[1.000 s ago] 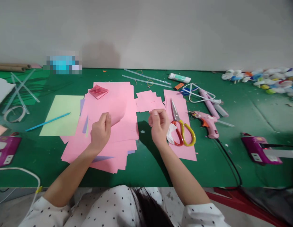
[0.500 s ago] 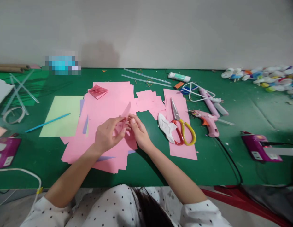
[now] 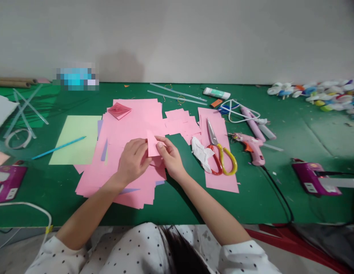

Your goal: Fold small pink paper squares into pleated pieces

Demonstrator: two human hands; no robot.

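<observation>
Between my hands is a small folded piece of pink paper [image 3: 152, 146], its pointed tip upward. My right hand [image 3: 171, 158] pinches it with the thumb on the near face. My left hand [image 3: 133, 160] has its curled fingers at the paper's left edge. Both hands are just above a stack of pink paper sheets [image 3: 136, 121]. A folded pink paper piece with many layers [image 3: 119, 110] lies on the stack's far left part. Several small pink paper squares [image 3: 179, 121] are spread to the right of the stack.
Scissors [image 3: 212, 133] and crumpled white tissue [image 3: 202, 154] lie on a pink strip [image 3: 219, 182] at right. Beyond are a pink glue gun [image 3: 252, 148] and a glue stick tube [image 3: 217, 93]. A blue pencil [image 3: 59, 147] crosses pale green paper [image 3: 76, 129] at left.
The pink paper has turned in my hands from nearly edge-on to showing a broad triangular face. My right thumb now presses on that face. Things on the table stay put.
</observation>
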